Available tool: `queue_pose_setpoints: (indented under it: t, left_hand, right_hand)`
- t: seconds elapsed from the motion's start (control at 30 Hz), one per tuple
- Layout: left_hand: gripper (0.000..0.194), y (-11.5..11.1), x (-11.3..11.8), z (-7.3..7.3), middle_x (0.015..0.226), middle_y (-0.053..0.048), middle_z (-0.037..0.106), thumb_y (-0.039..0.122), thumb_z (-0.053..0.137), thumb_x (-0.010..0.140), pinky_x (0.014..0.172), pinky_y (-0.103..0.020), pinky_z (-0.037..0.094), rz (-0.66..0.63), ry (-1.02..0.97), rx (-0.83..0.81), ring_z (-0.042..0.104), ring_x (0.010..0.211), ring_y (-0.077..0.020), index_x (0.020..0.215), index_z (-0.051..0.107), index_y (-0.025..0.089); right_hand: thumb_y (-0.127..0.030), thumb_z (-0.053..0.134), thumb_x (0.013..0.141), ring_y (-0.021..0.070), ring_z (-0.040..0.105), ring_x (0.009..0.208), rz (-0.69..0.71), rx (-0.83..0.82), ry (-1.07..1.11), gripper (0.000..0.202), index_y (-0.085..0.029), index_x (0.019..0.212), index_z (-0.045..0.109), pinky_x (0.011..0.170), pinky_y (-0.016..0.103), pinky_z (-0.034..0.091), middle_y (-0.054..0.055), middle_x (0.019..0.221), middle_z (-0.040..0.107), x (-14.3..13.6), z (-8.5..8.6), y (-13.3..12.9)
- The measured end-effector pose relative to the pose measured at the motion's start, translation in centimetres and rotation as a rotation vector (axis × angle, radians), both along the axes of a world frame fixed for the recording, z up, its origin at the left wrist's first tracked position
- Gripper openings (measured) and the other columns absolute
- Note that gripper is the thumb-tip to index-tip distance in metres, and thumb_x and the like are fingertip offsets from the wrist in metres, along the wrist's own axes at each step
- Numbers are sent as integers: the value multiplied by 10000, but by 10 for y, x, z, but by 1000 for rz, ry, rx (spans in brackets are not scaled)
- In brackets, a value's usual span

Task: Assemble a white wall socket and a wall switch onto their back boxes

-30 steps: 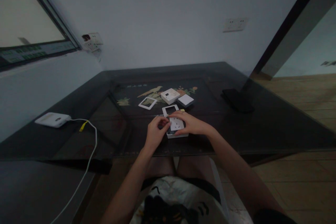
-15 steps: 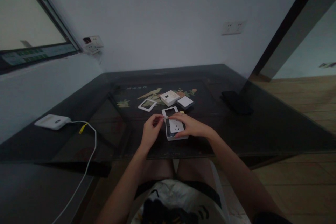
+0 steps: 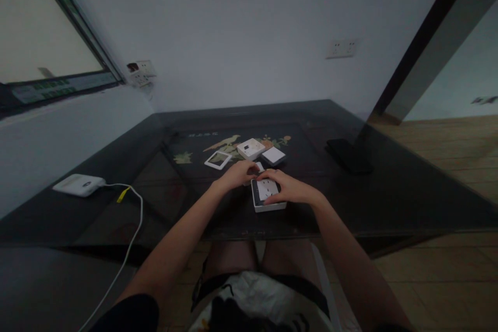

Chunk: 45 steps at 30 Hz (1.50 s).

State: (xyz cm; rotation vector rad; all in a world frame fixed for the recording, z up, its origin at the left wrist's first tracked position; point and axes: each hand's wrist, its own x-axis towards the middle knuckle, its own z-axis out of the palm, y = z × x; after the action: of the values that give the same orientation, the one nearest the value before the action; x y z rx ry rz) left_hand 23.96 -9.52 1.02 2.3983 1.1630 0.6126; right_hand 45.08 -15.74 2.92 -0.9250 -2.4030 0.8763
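Note:
A wall socket (image 3: 267,190) with a white face and dark surround sits in a shallow white box (image 3: 270,208) near the table's front edge. My right hand (image 3: 290,188) arches over its right side, thumb on the near part and fingers on the far edge, gripping it. Just beyond the box, my left hand (image 3: 237,176) is closed on a white frame (image 3: 259,167). Most of that frame is hidden by my fingers. Both hands are close together.
Farther back lie another white frame (image 3: 218,160), a white box (image 3: 251,149) and a white-topped switch-like piece (image 3: 274,155). A dark flat object (image 3: 349,156) rests at the right. A white device (image 3: 79,184) with a cable (image 3: 140,207) is at the left.
My left hand has moved forward and right, from the socket's left edge onto the white frame beyond it. The boxed socket has shifted slightly right, with my right hand still on it.

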Motion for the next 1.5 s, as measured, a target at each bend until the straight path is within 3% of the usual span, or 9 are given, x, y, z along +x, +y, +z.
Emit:
queue_pose_setpoints:
  t: [0.17, 0.3, 0.47, 0.57, 0.73, 0.83, 0.97, 1.2, 1.5]
  left_hand:
    - [163, 1, -3, -4, 825, -38, 705, 206, 639, 728, 717, -261, 476, -34, 35, 2, 643, 783, -181, 880, 697, 198]
    - [171, -2, -14, 3, 781, -39, 687, 242, 673, 716, 670, -273, 484, 79, -90, 27, 633, 728, -181, 876, 695, 186]
    - [204, -15, -38, 26, 814, -51, 689, 268, 727, 679, 707, -321, 519, 222, -440, 22, 642, 742, -189, 854, 679, 175]
    - [318, -24, -44, 37, 846, -56, 694, 300, 746, 672, 721, -334, 540, 263, -700, -77, 657, 745, -181, 939, 641, 161]
    - [604, -33, -31, 34, 957, -72, 691, 298, 723, 718, 728, -323, 562, 240, -1010, -205, 682, 764, -165, 1259, 470, 210]
    - [699, -33, -22, 26, 1041, -81, 674, 310, 719, 731, 761, -327, 566, 219, -1048, -194, 684, 815, -171, 1343, 384, 261]
    - [697, -32, -17, 18, 1085, -78, 657, 357, 697, 766, 806, -342, 565, 221, -1063, -104, 673, 926, -198, 1363, 344, 294]
    - [664, -46, -10, 20, 1147, -86, 627, 379, 678, 789, 792, -325, 572, 215, -1044, -1, 679, 931, -202, 1349, 330, 295]
    - [661, -52, -5, 23, 1115, -74, 605, 358, 655, 814, 787, -305, 559, 209, -982, 18, 693, 903, -207, 1368, 299, 310]
  right_hand:
    - [-277, 705, 772, 227, 562, 1050, -25, 91, 150, 319, -199, 1077, 649, 941, 398, 425, 83, 1098, 616, -4, -3, 4]
    - [-286, 664, 815, 228, 550, 1099, 8, 140, 128, 207, -229, 1007, 717, 974, 410, 409, 86, 1178, 597, -5, -5, 6]
    - [-311, 644, 834, 235, 545, 1103, 45, 158, 33, 204, -267, 1013, 730, 972, 425, 411, 69, 1208, 613, -4, -5, 5]
    - [-304, 644, 835, 233, 550, 1102, 60, 153, 23, 207, -263, 1018, 730, 973, 419, 415, 72, 1216, 616, -3, -4, 5]
    - [-298, 644, 836, 230, 550, 1103, 65, 130, 20, 203, -261, 1015, 731, 978, 421, 416, 75, 1214, 616, -2, -2, 4]
    - [-299, 642, 837, 229, 538, 1131, 61, 113, 27, 223, -267, 1044, 718, 993, 425, 403, 74, 1239, 597, -2, -1, 4]
    - [-311, 697, 787, 237, 524, 1157, 40, 110, 75, 401, -257, 1180, 640, 1008, 426, 389, 86, 1249, 579, 1, 4, 4]
    - [-398, 796, 646, 274, 474, 1211, 47, 6, -27, 766, -200, 1322, 495, 1034, 440, 364, 121, 1302, 523, 0, 1, 1]
    - [-425, 771, 676, 276, 463, 1220, 54, 22, -51, 752, -208, 1335, 481, 1042, 445, 355, 119, 1312, 502, 0, -1, 1]
